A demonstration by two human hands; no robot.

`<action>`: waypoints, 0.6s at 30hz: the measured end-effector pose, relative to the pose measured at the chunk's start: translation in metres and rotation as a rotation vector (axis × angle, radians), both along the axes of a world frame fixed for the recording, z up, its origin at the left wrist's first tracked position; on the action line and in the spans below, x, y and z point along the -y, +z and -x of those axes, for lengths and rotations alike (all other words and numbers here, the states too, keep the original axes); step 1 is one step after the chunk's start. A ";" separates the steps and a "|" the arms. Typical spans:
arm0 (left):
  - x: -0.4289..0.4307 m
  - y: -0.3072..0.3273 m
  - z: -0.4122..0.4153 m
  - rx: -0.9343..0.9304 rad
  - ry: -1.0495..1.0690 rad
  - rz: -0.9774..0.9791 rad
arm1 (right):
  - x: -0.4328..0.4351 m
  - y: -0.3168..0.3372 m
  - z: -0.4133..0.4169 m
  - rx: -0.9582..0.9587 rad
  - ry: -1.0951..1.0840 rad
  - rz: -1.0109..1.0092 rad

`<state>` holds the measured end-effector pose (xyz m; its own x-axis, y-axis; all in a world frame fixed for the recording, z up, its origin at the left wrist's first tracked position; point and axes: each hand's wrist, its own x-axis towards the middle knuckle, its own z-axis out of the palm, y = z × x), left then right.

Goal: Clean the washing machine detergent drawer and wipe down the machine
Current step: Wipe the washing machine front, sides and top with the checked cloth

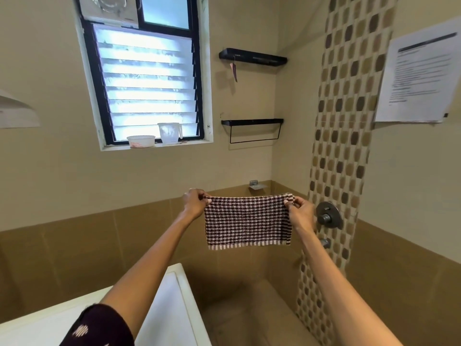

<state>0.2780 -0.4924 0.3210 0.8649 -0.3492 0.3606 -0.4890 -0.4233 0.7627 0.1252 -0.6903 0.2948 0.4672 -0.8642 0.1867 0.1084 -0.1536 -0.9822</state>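
Washing machine point(172, 308): only its white top shows, in the bottom-left corner, with your left forearm crossing over it.

Checked cloth point(248, 219) is up in the air in front of you, well apart from the machine, spread flat and hanging from its top edge. Your left hand point(195, 203) pinches the top-left corner, thumb and fingers curled onto the fabric. Your right hand point(300, 212) pinches the top-right corner the same way. Both arms are stretched out, the cloth is taut along the top between the hands, and a striped hem runs along the bottom.

Surroundings:
- Round metal shower valve point(328, 215) sits just right of your right hand, on the mosaic tile strip point(349, 121). A smaller metal fitting point(325, 242) is below it.
- Small metal soap dish point(257, 186) is on the wall just above the cloth's top edge.
- Louvred window point(147, 78) is upper left. On its sill a white bowl point(141, 141) and a clear jug point(170, 133) stand side by side.
- Two black shelves are right of the window: upper shelf point(252, 56), then lower shelf point(252, 122) with a rail under it.
- Printed sheet point(421, 73) is stuck on the right wall.
- Dark patterned sleeve point(99, 328) covers your left upper arm.
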 end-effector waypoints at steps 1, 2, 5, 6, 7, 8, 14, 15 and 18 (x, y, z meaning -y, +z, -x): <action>0.000 0.000 0.000 0.002 0.013 0.006 | 0.002 -0.001 -0.001 -0.025 -0.014 0.030; 0.000 0.000 -0.001 -0.002 0.025 0.009 | 0.004 -0.002 -0.001 -0.052 -0.018 0.054; -0.004 -0.001 -0.004 -0.034 0.044 0.031 | 0.011 -0.005 -0.003 -0.170 0.029 0.086; -0.006 -0.001 -0.006 -0.047 0.045 0.049 | 0.011 -0.005 -0.003 -0.213 0.044 0.077; -0.008 -0.003 -0.008 -0.063 0.051 0.068 | 0.013 -0.005 -0.004 -0.243 0.052 0.056; -0.011 -0.003 -0.010 -0.075 0.061 0.085 | 0.015 -0.005 -0.004 -0.262 0.062 0.016; -0.015 -0.012 -0.018 -0.171 -0.011 0.298 | 0.001 0.006 0.005 -0.048 0.267 -0.089; -0.014 -0.011 -0.014 -0.176 -0.024 0.356 | -0.002 0.008 0.007 0.016 0.289 -0.087; -0.009 0.002 0.006 -0.001 0.015 0.480 | -0.009 0.016 0.009 0.198 0.319 -0.055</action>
